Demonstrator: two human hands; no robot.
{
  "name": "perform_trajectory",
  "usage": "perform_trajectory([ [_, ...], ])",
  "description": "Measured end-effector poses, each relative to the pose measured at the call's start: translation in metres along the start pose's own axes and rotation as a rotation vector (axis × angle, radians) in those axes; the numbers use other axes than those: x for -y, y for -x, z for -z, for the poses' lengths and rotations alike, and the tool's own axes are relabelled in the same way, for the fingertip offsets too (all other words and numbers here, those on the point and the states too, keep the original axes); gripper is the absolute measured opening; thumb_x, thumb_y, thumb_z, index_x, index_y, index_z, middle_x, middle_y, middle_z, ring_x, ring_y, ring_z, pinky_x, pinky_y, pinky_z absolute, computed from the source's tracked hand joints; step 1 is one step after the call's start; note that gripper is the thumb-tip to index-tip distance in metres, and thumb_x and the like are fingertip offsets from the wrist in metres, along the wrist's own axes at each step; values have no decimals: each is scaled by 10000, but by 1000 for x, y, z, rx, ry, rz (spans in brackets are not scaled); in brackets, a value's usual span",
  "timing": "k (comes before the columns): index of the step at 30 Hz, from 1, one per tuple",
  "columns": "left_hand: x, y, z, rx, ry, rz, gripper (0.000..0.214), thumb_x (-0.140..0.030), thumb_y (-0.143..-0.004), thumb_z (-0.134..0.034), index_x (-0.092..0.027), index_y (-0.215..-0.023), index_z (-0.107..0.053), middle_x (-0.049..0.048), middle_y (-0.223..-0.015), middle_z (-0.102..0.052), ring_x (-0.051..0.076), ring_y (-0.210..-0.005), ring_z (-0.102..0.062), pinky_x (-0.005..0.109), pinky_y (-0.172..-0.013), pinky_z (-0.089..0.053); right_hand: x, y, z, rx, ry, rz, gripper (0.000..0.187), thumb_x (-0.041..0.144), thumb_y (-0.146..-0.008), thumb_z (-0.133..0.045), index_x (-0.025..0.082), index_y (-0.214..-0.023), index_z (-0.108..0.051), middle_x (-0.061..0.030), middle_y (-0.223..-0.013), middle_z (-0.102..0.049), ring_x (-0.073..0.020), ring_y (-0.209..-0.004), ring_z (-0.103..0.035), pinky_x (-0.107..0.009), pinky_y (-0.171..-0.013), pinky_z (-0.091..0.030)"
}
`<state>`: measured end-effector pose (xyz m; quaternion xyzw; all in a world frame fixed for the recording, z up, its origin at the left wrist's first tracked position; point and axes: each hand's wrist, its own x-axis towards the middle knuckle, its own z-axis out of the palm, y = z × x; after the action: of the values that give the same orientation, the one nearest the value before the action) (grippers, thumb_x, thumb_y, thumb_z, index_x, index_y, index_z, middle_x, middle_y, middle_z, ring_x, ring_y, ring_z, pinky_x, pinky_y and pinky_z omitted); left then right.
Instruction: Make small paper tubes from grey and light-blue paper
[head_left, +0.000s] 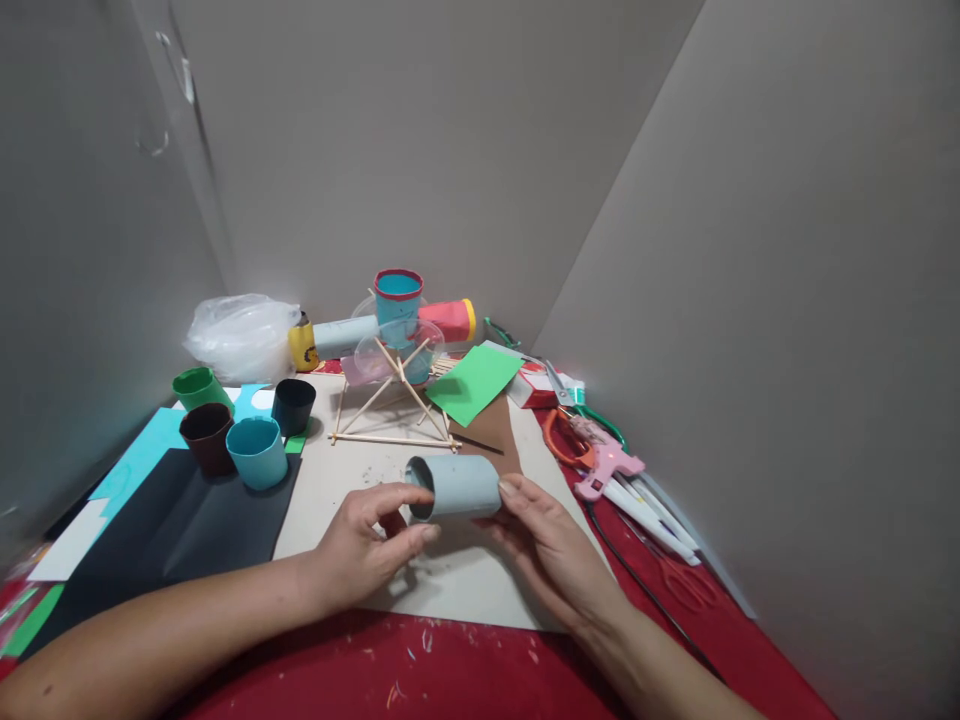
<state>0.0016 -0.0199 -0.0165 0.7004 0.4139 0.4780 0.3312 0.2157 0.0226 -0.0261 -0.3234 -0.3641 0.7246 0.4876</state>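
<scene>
A short pale grey-blue cardboard tube (466, 486) lies level in the air above a whitish sheet (442, 592). My right hand (551, 550) grips its right end, thumb on top and fingers beneath. At the open left end, my left hand (379, 530) has its index finger at the mouth and its thumb just below, pinching around the rim. Beyond the tube stands a frame of thin wooden sticks (394, 438), with a clear plastic disc. Left of it sit a light blue cup (257, 455), a brown cup (207, 440), a black cup (293, 405) and a green cup (202, 390).
Green paper (476, 383) and brown paper (495, 428) lie behind the tube. Black paper (180, 510) covers the left. On the right are a pink glue gun (606, 462) with its cord, orange-handled scissors (566, 440) and white sticks (649, 515). A plastic bag (241, 335) sits at the back left, near walls.
</scene>
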Motion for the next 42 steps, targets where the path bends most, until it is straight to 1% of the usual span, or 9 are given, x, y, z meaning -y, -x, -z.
perform_trajectory([
  [7, -3, -12, 9, 31, 331, 329, 296, -435, -899, -600, -144, -923, -642, -11, -557, -627, 84, -466, -575, 168, -495, -449, -1, 3, -1, 8, 131, 58, 278, 441, -706, -841, 190, -806, -776, -46, -846, -734, -168, -781, -633, -297, -790, -526],
  [11, -8, -21, 19, -23, 353, 333, 268, -415, -912, -595, -151, -937, -633, -23, -531, -628, 85, -472, -576, 181, -531, -471, 3, 3, -1, -47, 175, 136, 344, 541, -712, -802, 203, -770, -781, -55, -870, -738, -192, -840, -641, -318, -816, -521],
  [17, -13, -22, 29, -119, -159, -125, 127, -215, -917, -592, -166, -985, -687, 8, -754, -702, 84, -525, -614, 201, -543, -499, 5, 1, 1, -90, 213, 203, 360, 575, -724, -774, 215, -748, -778, -54, -855, -729, -188, -831, -638, -304, -772, -531],
  [20, -9, -19, 29, -17, -480, -482, 212, -98, -882, -596, -153, -1075, -662, 22, -726, -706, 111, -584, -638, 214, -573, -508, 4, 0, 1, -94, 229, 220, 364, 577, -737, -760, 214, -743, -774, -56, -840, -728, -190, -821, -641, -308, -755, -533],
  [22, -7, -17, 28, 72, -574, -542, 286, -91, -874, -601, -143, -1154, -626, 68, -843, -734, 136, -671, -674, 230, -604, -537, 4, -1, 2, -91, 243, 228, 373, 579, -751, -745, 207, -741, -772, -59, -832, -726, -188, -805, -637, -314, -746, -533],
  [26, -10, -14, 28, 81, -554, -481, 501, -106, -860, -630, -196, -1342, -527, 136, -1224, -667, 162, -894, -688, 216, -641, -566, 5, -1, 3, -87, 272, 243, 372, 571, -781, -718, 204, -754, -771, -57, -830, -726, -180, -783, -627, -319, -746, -527],
  [32, -11, -13, 29, -188, -401, -477, 582, -107, -842, -650, -270, -1382, -507, 84, -1271, -628, 172, -920, -663, 335, -870, -555, 4, 1, 7, -87, 335, 254, 356, 549, -841, -670, 210, -794, -766, -47, -865, -738, -185, -791, -647, -328, -773, -506],
  [37, 12, -14, 24, -7, -294, -299, 877, -344, -818, -736, -305, -1531, -227, 160, -1533, -369, 339, -1362, -433, 541, -1110, -376, 3, 2, 7, -77, 396, 268, 355, 545, -857, -654, 211, -802, -761, -42, -857, -737, -186, -787, -650, -333, -787, -495],
  [42, 29, -17, 16, 159, -125, 26, 1162, -456, -717, -814, -310, -1554, -21, 212, -1517, -380, 367, -1410, -369, 610, -1125, -303, 5, 2, 4, -70, 426, 266, 364, 551, -853, -649, 208, -784, -750, -40, -849, -732, -187, -790, -645, -334, -779, -489],
])
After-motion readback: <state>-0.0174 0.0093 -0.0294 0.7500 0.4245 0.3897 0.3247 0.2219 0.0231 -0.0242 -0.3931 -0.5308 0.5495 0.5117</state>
